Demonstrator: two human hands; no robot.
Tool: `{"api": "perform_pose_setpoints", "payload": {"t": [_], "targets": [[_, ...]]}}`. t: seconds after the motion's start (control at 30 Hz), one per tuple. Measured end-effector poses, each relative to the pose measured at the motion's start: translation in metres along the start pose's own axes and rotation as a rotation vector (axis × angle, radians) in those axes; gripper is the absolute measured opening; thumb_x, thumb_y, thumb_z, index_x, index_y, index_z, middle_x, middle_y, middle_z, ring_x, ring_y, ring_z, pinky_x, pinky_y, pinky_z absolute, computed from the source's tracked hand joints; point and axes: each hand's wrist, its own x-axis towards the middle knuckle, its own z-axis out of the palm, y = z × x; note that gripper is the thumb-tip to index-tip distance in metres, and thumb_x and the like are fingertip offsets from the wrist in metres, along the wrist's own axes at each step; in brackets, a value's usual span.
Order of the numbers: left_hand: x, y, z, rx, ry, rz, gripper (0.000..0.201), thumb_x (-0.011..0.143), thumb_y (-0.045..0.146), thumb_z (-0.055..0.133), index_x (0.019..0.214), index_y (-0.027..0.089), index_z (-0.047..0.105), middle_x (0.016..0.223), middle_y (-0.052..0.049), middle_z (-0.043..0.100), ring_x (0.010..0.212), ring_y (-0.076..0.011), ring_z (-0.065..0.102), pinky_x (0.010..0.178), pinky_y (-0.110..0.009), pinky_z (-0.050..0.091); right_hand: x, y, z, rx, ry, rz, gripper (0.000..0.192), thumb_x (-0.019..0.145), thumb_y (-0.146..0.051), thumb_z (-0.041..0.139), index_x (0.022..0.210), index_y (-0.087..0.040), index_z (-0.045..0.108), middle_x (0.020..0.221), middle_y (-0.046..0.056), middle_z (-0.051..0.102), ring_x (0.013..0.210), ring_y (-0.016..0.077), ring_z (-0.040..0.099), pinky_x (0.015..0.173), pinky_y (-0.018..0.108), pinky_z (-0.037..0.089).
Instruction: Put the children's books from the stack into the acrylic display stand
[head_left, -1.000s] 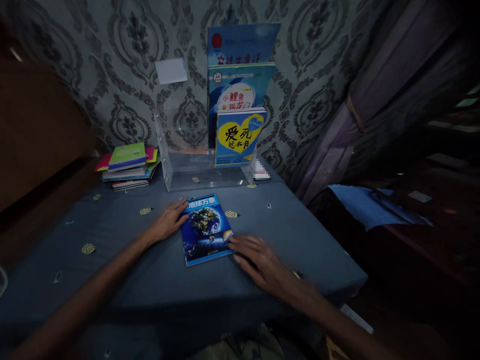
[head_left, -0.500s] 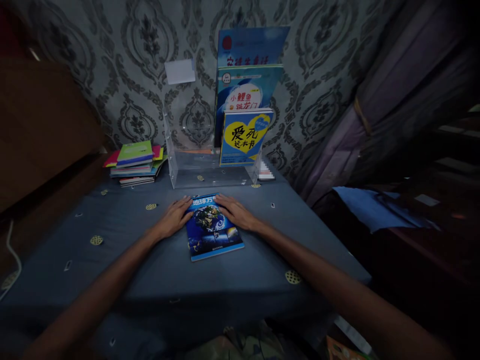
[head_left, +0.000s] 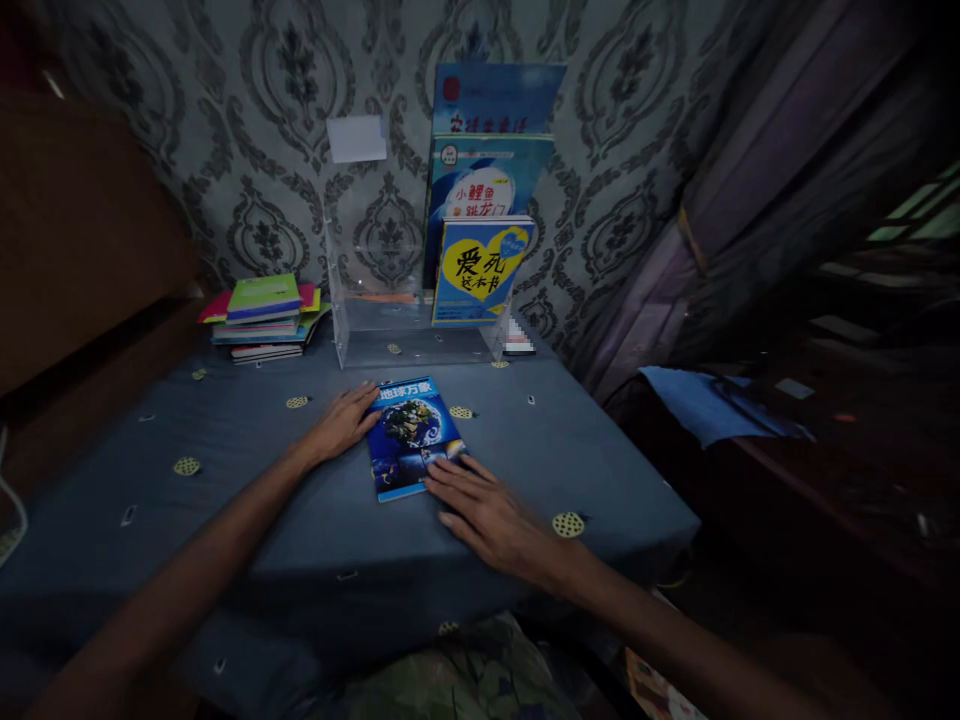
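A blue book (head_left: 409, 425) with a globe on its cover lies flat on the cloth-covered table (head_left: 300, 530). My left hand (head_left: 346, 420) rests at the book's upper left edge, its fingers stretched out and touching the cover. Over the lower right corner lies my right hand (head_left: 487, 515), fingers extended, the tips on the cover and the thumb apart. Neither hand wraps around the book. Behind it stands a clear acrylic stand (head_left: 416, 350), which holds a blue book with a yellow heart (head_left: 480, 270) and two taller books (head_left: 491, 180) at its right side.
A pile of books (head_left: 264, 315) sits at the back left of the table. Patterned wallpaper (head_left: 600, 130) covers the wall behind. A tied curtain (head_left: 660, 270) hangs at the right, near a blue cloth (head_left: 697, 400). A white cable (head_left: 15, 500) runs along the left edge.
My right hand has moved from the book's upper right edge down to its lower right corner. My left hand stays at the upper left. The view has shifted slightly.
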Motion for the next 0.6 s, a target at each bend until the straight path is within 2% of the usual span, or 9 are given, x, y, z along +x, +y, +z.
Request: {"api": "perform_pose_setpoints", "payload": {"t": [0.13,0.23,0.43,0.6], "targets": [[0.000,-0.004,0.003,-0.009,0.030,0.027,0.061,0.099,0.049,0.035,0.147,0.013,0.046,0.157,-0.015,0.040,0.148,-0.0277,0.036,0.121,-0.049,0.027,0.048,-0.017,0.006,0.072,-0.106,-0.068,0.047,0.102,-0.032,0.049,0.145,-0.015,0.050,0.151,0.012,0.050,0.146,0.0219,0.039,0.125,0.047,0.023],[0.000,-0.006,0.004,-0.010,0.051,0.041,0.059,0.100,0.048,0.034,0.147,0.014,0.047,0.157,-0.015,0.042,0.147,-0.0270,0.036,0.121,-0.048,0.027,0.076,-0.014,0.010,0.115,-0.147,-0.107,0.044,0.103,-0.031,0.047,0.144,-0.018,0.052,0.151,0.009,0.051,0.147,0.0195,0.037,0.125,0.044,0.021],[0.000,-0.004,0.006,-0.009,0.060,0.033,0.057,0.100,0.045,0.035,0.146,0.014,0.048,0.156,-0.015,0.043,0.147,-0.0265,0.037,0.120,-0.047,0.029,0.093,0.029,0.010,0.096,-0.096,-0.036,0.050,0.103,-0.037,0.044,0.147,-0.013,0.048,0.155,0.014,0.045,0.149,0.0216,0.033,0.125,0.043,0.021],[-0.004,0.005,0.004,0.046,0.109,-0.014,0.053,0.100,0.043,0.039,0.143,0.016,0.051,0.156,-0.014,0.043,0.145,-0.0280,0.040,0.119,-0.045,0.032,0.085,0.067,0.012,0.027,0.063,0.177,0.048,0.102,-0.035,0.044,0.147,-0.019,0.048,0.155,0.012,0.046,0.148,0.0248,0.035,0.122,0.050,0.028]]}}
